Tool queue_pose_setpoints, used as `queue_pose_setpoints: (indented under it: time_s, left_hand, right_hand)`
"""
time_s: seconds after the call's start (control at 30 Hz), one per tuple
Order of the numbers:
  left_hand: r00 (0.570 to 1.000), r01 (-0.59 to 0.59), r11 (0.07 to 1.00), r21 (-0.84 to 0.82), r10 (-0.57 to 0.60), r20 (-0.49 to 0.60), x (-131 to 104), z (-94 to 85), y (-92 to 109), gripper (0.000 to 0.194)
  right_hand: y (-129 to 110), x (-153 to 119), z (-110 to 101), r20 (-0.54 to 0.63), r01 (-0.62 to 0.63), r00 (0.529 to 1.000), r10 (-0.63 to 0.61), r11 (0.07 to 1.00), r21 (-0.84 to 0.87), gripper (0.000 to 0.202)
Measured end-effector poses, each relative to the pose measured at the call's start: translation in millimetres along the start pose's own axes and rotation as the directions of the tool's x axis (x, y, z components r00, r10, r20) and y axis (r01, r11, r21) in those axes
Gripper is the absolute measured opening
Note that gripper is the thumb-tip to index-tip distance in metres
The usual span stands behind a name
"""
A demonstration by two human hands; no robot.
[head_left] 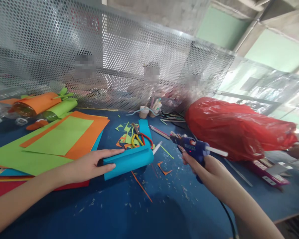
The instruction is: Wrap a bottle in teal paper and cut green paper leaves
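My left hand (89, 167) grips the near end of a blue paper roll (132, 161), thumb in front and fingers over the top. The roll lies on the blue table (129, 212), its long paper edge showing along the upper side. In my right hand (201, 169) is a dark blue glue gun (193, 146), held above the table right of the roll. A white glue stick (218, 151) sticks out of its back, and its nozzle points left. Pliers with red and yellow handles (142, 136) and a white pen-like stick (157, 147) lie just behind the roll.
Coloured sheets (47, 159) are stacked at left, with paper-wrapped bottles (40, 104) behind. Green and orange scraps (126, 137) lie mid-table. Cups of markers (155, 108) stand by the perforated metal screen (129, 43), people beyond it. A red plastic bag (229, 126) and a purple box (266, 174) sit right.
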State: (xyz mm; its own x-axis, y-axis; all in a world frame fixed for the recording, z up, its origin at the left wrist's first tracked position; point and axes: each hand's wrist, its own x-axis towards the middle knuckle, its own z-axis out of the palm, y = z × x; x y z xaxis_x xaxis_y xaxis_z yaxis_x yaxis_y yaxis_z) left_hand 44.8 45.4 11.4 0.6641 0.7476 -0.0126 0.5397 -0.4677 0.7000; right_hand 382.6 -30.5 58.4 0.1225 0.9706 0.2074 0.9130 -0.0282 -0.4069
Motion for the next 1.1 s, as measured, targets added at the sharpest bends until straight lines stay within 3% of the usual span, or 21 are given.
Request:
queue_pose_setpoints:
  time_s: [0.1, 0.17, 0.27, 0.33, 0.43, 0.5, 0.6, 0.7, 0.8, 0.93, 1.1]
  left_hand:
    - [1.000, -0.004, 1.000, 0.017, 0.004, 0.006, -0.3, 0.0, -1.3, 0.052]
    - [1.000, -0.006, 0.999, 0.034, 0.006, 0.013, -0.6, 0.0, -3.5, 0.053]
    - [1.000, -0.015, 0.999, 0.048, 0.014, 0.017, -0.8, 0.0, -6.8, 0.053]
    - [1.000, -0.020, 0.998, 0.054, 0.019, 0.011, -0.8, 0.1, -7.9, 0.053]
    - [1.000, -0.018, 0.998, 0.058, 0.019, -0.004, -1.1, 0.3, -7.6, 0.053]
    - [1.000, -0.017, 0.999, 0.052, 0.017, -0.011, -1.6, 0.6, -6.7, 0.052]
    - [1.000, -0.015, 0.999, 0.034, 0.016, -0.016, -2.3, 1.0, -6.0, 0.051]
    - [1.000, -0.004, 1.000, 0.028, 0.004, -0.015, -2.4, 1.7, -7.2, 0.051]
    - [1.000, -0.004, 0.999, 0.036, 0.004, -0.013, -2.1, 2.0, -9.3, 0.052]
    - [1.000, -0.019, 1.000, 0.012, 0.019, -0.001, -1.2, 1.3, -9.9, 0.051]
    - [1.000, -0.017, 1.000, 0.000, 0.017, 0.009, 0.9, 0.5, -8.2, 0.050]
  right_hand:
    - [27.0, 10.2, 20.0, -0.115, 0.113, 0.985, -0.131, 0.982, -0.153, 0.041]
    - [44.3, 18.5, 37.6, -0.045, 0.179, 0.980, -0.194, 0.959, -0.221, 0.037]
    - [61.6, 29.6, 55.5, 0.081, 0.194, 0.981, -0.178, 0.927, -0.320, 0.032]
    - [65.6, 34.7, 55.7, 0.148, 0.218, 0.973, -0.177, 0.918, -0.330, 0.033]
    - [60.0, 38.7, 39.2, 0.264, 0.292, 0.940, -0.217, 0.910, -0.294, 0.039]
    - [48.0, 39.9, 23.9, 0.227, 0.309, 0.941, -0.250, 0.909, -0.279, 0.042]
    - [20.6, 42.7, 10.3, 0.166, 0.341, 0.931, -0.324, 0.936, -0.090, 0.058]
    - [-5.8, 51.6, 16.4, 0.306, 0.425, 0.835, -0.458, 0.889, 0.169, 0.078]
    - [-20.1, 66.8, 34.5, 0.383, 0.411, 0.759, -0.527, 0.843, 0.347, 0.090]
    - [-25.1, 81.2, 52.8, 0.472, 0.327, 0.666, -0.578, 0.795, 0.511, 0.092]
    - [-26.4, 77.2, 60.1, 0.425, 0.283, 0.657, -0.623, 0.726, 0.627, 0.077]
